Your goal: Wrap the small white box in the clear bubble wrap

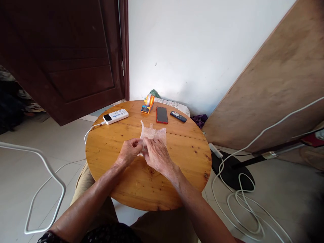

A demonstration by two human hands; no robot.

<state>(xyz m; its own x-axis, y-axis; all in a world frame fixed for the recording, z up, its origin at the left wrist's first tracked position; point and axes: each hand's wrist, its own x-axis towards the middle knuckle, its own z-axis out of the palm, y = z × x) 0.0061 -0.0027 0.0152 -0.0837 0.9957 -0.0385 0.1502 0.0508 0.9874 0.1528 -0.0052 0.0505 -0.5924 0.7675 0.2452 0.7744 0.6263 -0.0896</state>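
A small sheet of clear bubble wrap (155, 132) lies on the round wooden table (182, 162), with a short strip, seemingly tape, at its far edge. My left hand (129, 150) pinches the wrap's near left edge, thumb and fingers pressed together. Bent over the middle of the wrap, my right hand (158, 156) has its thumb and fingertips closed against it, close to the left fingertips. Anything inside the wrap is hidden by my fingers. Beyond the wrap stands an orange and blue tape dispenser (148, 104) holding a roll of clear tape.
A white power bank (116, 116) with a plugged cable sits at the table's left. A red-edged phone (162, 115) and a dark blue remote-like device (178, 116) lie at the back. White cable coils (243, 202) lie on the floor at right; a dark door (83, 50) stands behind left.
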